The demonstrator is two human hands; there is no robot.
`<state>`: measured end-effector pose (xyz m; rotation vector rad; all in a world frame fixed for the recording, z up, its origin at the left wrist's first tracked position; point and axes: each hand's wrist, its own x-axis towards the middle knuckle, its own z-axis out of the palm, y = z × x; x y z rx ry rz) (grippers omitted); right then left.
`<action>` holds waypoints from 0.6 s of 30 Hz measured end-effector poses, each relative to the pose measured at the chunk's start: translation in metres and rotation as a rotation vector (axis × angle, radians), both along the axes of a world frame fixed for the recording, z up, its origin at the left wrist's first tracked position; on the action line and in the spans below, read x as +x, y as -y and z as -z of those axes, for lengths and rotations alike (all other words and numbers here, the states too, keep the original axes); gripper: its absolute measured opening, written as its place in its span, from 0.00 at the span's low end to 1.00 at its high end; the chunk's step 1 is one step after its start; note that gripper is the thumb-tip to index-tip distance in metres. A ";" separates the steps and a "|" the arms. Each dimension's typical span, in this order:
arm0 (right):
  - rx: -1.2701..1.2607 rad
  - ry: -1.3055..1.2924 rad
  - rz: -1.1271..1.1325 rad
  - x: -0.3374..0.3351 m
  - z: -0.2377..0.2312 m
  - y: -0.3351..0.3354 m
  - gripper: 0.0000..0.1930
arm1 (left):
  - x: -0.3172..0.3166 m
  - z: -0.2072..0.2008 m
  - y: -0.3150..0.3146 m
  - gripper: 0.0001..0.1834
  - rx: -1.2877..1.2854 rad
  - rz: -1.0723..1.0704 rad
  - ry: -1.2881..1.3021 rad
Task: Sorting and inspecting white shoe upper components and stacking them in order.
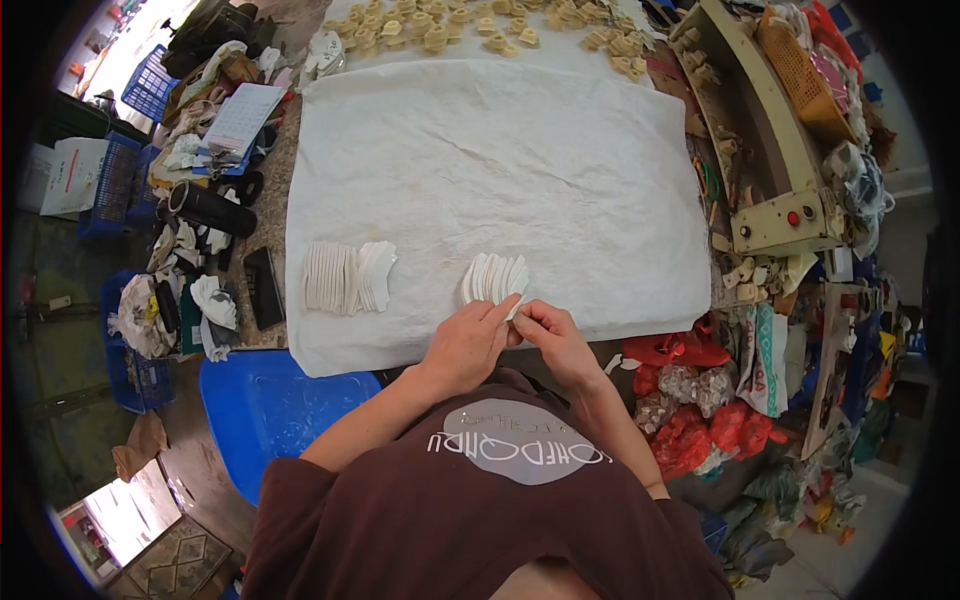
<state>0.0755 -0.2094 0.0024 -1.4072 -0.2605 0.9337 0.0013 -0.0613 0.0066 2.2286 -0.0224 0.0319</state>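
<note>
My left hand and my right hand meet at the near edge of the white cloth. Between their closed fingertips is a small white flat piece, mostly covered by the fingers. Just beyond them lies a fanned row of thin white flat pieces, which the left fingers reach up against. Farther left, a longer row of similar white pieces rests on the cloth, its right end spread and curved. What the pieces are made of I cannot tell.
The white cloth covers the table. Many small beige shaped parts lie along the far side. A phone, black bottle and clipboard sit left. A beige machine stands right; a blue stool is lower left.
</note>
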 end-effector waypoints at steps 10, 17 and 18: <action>-0.067 0.123 0.068 -0.004 0.010 -0.006 0.06 | 0.010 0.003 -0.001 0.17 -0.268 -0.034 -0.062; -0.163 0.374 0.081 -0.013 0.014 -0.008 0.06 | 0.009 0.035 -0.002 0.18 -0.772 -0.226 -0.380; -0.164 0.372 0.082 -0.013 0.015 -0.008 0.06 | 0.010 0.032 -0.003 0.17 -0.791 -0.187 -0.404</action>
